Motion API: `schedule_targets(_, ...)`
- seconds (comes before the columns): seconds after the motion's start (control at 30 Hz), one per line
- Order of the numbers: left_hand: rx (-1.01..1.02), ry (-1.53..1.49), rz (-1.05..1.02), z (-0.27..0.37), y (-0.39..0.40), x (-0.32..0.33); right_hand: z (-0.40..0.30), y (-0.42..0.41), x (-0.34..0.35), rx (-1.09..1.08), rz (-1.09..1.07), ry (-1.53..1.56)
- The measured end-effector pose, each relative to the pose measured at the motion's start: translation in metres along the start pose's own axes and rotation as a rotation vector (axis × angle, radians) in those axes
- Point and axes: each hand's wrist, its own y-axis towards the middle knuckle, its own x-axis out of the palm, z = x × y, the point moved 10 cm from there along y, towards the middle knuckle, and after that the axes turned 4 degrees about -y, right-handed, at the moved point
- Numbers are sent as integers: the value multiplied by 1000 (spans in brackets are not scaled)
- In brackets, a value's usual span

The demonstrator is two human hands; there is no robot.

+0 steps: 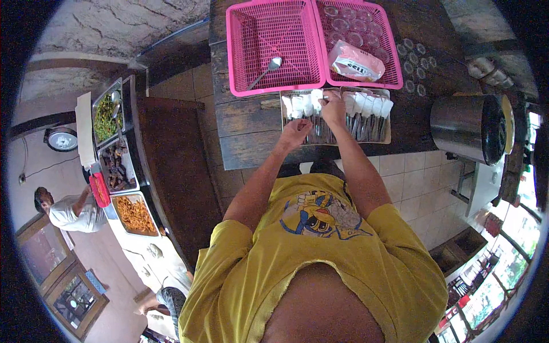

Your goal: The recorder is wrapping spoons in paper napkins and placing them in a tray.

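Side by side against the table's near edge stand light-coloured cutlery trays point(390, 128), packed with metal cutlery point(364, 126). White paper napkins point(369, 105) cover the far ends of the pieces in a row. My right hand point(333, 109) is over the middle of the row, its fingertips on a white napkin point(316, 97) that they seem to pinch. Lower and to the left, my left hand point(295, 133) hovers at the cutlery handles with curled fingers. Whether it holds a piece is not clear.
Behind the trays, one pink plastic basket point(274, 6) holds a spoon point(266, 72); another point(396, 64) holds clear cups point(358, 25) and a tissue pack point(357, 62). A large metal pot point(456, 124) is at right. Food trays point(135, 214) and a person point(79, 212) are at left.
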Motion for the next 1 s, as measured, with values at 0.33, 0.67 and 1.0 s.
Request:
schedule_targets(0.33, 118, 76, 69, 83, 7, -33, -42, -12, -23, -82, 45, -300)
schedule_targets(0.67, 488, 345, 406, 151, 36, -124, -144, -20, -39, -525, -3, -69)
schedule_targets(1.0, -121, 684, 160, 32, 163, -143, -118, 57, 9, -407, -131, -269)
